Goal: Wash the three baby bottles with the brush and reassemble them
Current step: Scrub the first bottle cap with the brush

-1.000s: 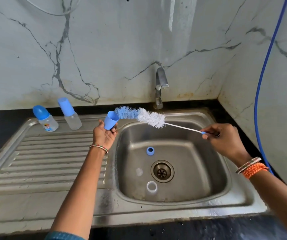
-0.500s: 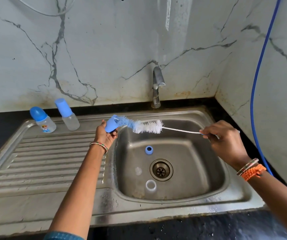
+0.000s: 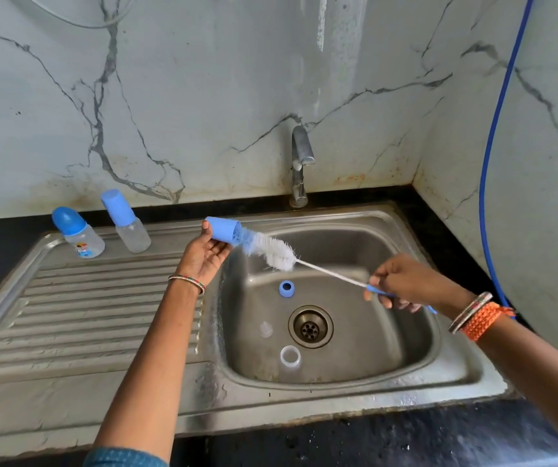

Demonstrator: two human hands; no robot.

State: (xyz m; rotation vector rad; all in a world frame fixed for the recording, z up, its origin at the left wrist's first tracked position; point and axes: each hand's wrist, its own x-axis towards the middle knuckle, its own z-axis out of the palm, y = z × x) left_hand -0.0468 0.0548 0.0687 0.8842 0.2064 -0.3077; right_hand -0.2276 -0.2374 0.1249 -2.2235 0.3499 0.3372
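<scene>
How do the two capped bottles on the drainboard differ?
The left bottle has a rounded dome cap; the right bottle has a taller, flat-topped cap. The left bottle carries a printed picture; the right bottle's body looks plain. The left bottle stands nearer the sink's outer edge. Both have blue caps, clear bodies, and stand untouched.

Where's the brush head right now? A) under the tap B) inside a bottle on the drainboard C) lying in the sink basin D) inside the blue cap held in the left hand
D: the brush tip is pushed into the blue cap that the left hand holds above the sink edge.
</scene>
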